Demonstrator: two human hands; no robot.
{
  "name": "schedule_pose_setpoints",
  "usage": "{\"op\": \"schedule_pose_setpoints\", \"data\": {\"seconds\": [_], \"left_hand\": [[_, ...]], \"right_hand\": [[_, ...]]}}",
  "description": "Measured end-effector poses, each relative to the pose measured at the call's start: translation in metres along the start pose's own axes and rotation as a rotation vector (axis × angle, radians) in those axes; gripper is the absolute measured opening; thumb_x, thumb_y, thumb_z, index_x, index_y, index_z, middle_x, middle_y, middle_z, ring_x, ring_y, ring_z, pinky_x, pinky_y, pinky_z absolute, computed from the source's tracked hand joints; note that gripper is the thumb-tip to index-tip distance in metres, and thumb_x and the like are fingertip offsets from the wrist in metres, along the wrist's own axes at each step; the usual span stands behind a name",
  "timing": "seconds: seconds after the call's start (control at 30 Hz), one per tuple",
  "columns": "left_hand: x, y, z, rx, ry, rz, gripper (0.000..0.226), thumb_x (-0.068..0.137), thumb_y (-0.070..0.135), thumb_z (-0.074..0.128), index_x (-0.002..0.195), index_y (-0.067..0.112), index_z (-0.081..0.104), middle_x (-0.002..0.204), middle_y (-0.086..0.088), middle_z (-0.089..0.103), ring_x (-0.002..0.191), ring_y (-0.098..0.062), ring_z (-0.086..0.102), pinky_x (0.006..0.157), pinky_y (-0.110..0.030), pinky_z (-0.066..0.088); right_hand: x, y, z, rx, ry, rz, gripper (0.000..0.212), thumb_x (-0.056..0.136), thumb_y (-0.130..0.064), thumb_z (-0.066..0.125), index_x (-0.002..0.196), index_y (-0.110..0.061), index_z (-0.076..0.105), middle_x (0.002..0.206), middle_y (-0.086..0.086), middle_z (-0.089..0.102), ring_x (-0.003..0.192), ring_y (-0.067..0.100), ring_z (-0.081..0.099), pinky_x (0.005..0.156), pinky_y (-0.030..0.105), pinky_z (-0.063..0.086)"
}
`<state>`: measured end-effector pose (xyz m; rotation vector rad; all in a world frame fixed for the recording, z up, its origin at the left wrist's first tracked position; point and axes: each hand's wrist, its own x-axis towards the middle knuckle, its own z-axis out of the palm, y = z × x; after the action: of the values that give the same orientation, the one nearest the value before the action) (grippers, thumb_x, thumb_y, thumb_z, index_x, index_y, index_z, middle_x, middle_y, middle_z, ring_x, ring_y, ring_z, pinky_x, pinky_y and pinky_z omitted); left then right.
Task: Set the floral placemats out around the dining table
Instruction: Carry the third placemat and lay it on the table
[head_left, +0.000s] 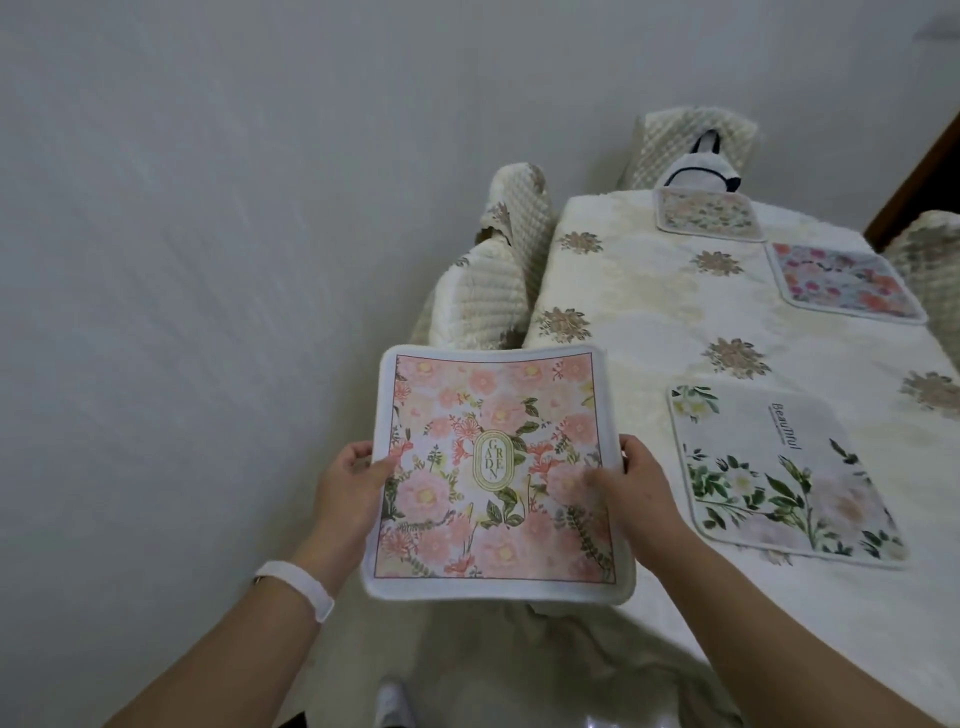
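Floral placemats are partly laid: three rest on the dining table (649, 291) at right, a green-leafed mat (784, 473), a pink-and-blue mat (844, 280) and a far mat (706, 213). At lower centre, a pink "Garden" placemat (493, 467) hangs off-table, pinched at its sides by left hand (353, 475) and right hand (631, 488); placement remains.

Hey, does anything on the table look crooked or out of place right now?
The green-leaf placemat lies skewed to the table edge, and the far pink-and-blue placemat is angled too. Nothing looks spilled or damaged.
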<state>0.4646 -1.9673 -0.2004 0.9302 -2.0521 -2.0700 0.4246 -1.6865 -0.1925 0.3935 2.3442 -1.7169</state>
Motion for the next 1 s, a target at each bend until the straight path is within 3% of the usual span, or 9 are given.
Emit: {"op": "schedule_pose_setpoints", "data": {"seconds": [0.13, 0.27, 0.47, 0.57, 0.67, 0.8, 0.9, 1.0], "left_hand": [[0.057, 0.018, -0.046, 0.005, -0.026, 0.03, 0.014, 0.093, 0.016, 0.065, 0.105, 0.011, 0.061, 0.094, -0.007, 0.075, 0.069, -0.019, 0.075, 0.05, -0.028, 0.056], [0.11, 0.045, -0.087, -0.013, -0.034, 0.03, 0.015, 0.093, 0.016, 0.065, 0.105, 0.01, 0.06, 0.095, -0.009, 0.074, 0.069, -0.02, 0.075, 0.05, -0.029, 0.057], [0.168, 0.084, -0.129, -0.029, -0.038, 0.071, 0.016, 0.091, 0.017, 0.068, 0.104, 0.014, 0.06, 0.096, -0.007, 0.074, 0.073, -0.023, 0.075, 0.055, -0.034, 0.059], [0.194, 0.095, -0.128, 0.0, -0.043, 0.106, 0.013, 0.092, 0.015, 0.066, 0.104, 0.013, 0.061, 0.095, -0.005, 0.073, 0.073, -0.02, 0.074, 0.052, -0.028, 0.056], [0.214, 0.104, -0.118, 0.002, -0.039, 0.143, 0.009, 0.091, 0.015, 0.067, 0.097, 0.017, 0.06, 0.09, 0.0, 0.071, 0.069, -0.014, 0.072, 0.049, -0.022, 0.053], [0.246, 0.115, -0.104, -0.031, -0.024, 0.145, 0.013, 0.09, 0.017, 0.069, 0.101, 0.015, 0.061, 0.093, -0.002, 0.074, 0.073, -0.016, 0.074, 0.059, -0.031, 0.059], [0.282, 0.123, -0.087, -0.034, -0.032, 0.117, 0.009, 0.092, 0.012, 0.066, 0.099, 0.016, 0.061, 0.094, -0.003, 0.073, 0.072, -0.014, 0.073, 0.056, -0.026, 0.057], [0.325, 0.136, -0.064, 0.003, -0.054, 0.098, 0.008, 0.093, 0.011, 0.064, 0.097, 0.018, 0.061, 0.096, -0.005, 0.073, 0.075, -0.02, 0.074, 0.059, -0.035, 0.06]], "right_hand": [[0.013, -0.028, 0.071, 0.0, 0.01, 0.002, 0.026, 0.086, -0.004, 0.061, 0.101, -0.024, 0.057, 0.098, 0.005, 0.068, 0.084, 0.023, 0.068, 0.061, 0.033, 0.056], [0.03, -0.066, 0.125, -0.004, 0.053, -0.014, 0.024, 0.086, -0.006, 0.062, 0.102, -0.024, 0.057, 0.099, 0.006, 0.068, 0.085, 0.027, 0.068, 0.068, 0.043, 0.059], [0.053, -0.117, 0.169, 0.012, 0.056, -0.058, 0.026, 0.087, -0.006, 0.062, 0.107, -0.023, 0.058, 0.098, 0.005, 0.07, 0.084, 0.028, 0.07, 0.065, 0.04, 0.059], [0.069, -0.129, 0.183, 0.017, 0.068, -0.066, 0.027, 0.087, -0.006, 0.063, 0.1, -0.029, 0.058, 0.096, 0.003, 0.071, 0.081, 0.027, 0.072, 0.06, 0.039, 0.059], [0.09, -0.14, 0.191, -0.003, 0.087, -0.069, 0.028, 0.089, -0.006, 0.06, 0.104, -0.029, 0.057, 0.098, 0.003, 0.07, 0.082, 0.027, 0.072, 0.065, 0.044, 0.061], [0.13, -0.151, 0.19, 0.025, 0.118, -0.052, 0.026, 0.09, -0.006, 0.06, 0.11, -0.024, 0.056, 0.098, 0.006, 0.069, 0.081, 0.029, 0.071, 0.067, 0.047, 0.061], [0.168, -0.156, 0.192, 0.065, 0.126, -0.028, 0.03, 0.09, -0.003, 0.059, 0.11, -0.024, 0.057, 0.098, 0.007, 0.07, 0.081, 0.029, 0.072, 0.065, 0.044, 0.06], [0.221, -0.159, 0.195, 0.084, 0.127, -0.009, 0.031, 0.09, -0.002, 0.059, 0.113, -0.023, 0.059, 0.099, 0.006, 0.072, 0.081, 0.028, 0.073, 0.064, 0.043, 0.06]]}}
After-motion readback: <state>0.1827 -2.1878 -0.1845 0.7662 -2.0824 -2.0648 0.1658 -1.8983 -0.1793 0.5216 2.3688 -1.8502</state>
